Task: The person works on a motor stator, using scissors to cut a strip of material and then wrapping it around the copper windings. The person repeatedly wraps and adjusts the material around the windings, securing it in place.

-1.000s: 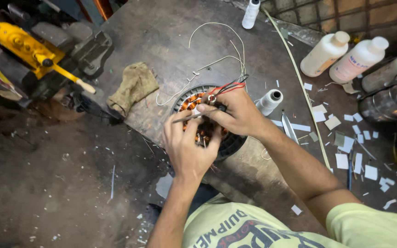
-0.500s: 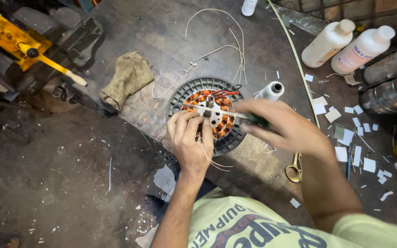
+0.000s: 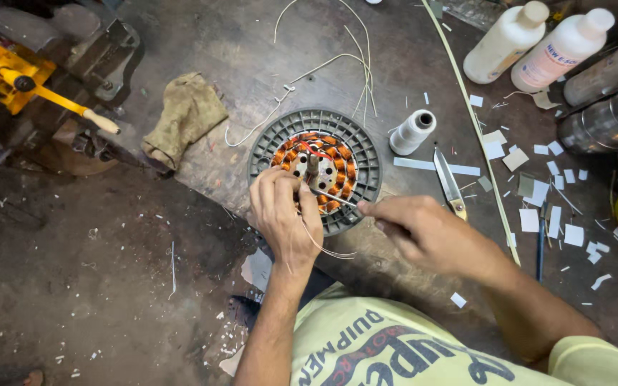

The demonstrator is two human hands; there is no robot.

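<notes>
A round grey motor stator (image 3: 363, 154) with orange copper coils lies on the dark workbench. My left hand (image 3: 280, 211) rests on its near left edge, fingers pinching at the coils, with thin pale threads trailing from under the palm. My right hand (image 3: 423, 232) is just right of the stator's near edge. It grips a thin metal needle (image 3: 334, 198) whose tip points into the coils beside my left fingers. Red and white wires (image 3: 355, 64) run from the stator toward the far side of the bench.
A white thread spool (image 3: 410, 132) and scissors (image 3: 448, 182) lie right of the stator. Cut paper bits (image 3: 545, 193), two white bottles (image 3: 506, 43) and steel canisters (image 3: 609, 118) crowd the right. A tan cloth (image 3: 184, 118) and a yellow tool (image 3: 8, 71) sit left.
My right hand left the coils, swung out to the right, and has come back to the stator's near right edge with the needle. My left hand stayed on the stator.
</notes>
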